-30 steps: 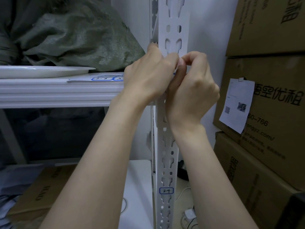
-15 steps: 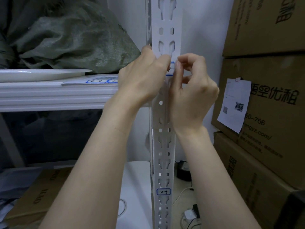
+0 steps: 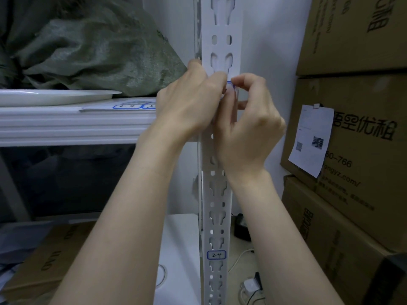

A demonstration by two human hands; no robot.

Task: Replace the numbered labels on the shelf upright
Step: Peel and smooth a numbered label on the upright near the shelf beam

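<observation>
Two hands have drawn slightly apart, so the small blue-edged paper label now shows. It lies sideways across the tall white holed metal post, which stands straight up. The left hand curls round the post; the right hand pinches the label.

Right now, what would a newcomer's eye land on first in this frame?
Mid-frame on the white slotted upright, the right hand pinches a blue-bordered label that the left hand touches. Lower down the upright sits a label marked 2-4. Brown cartons stack on the right.
</observation>
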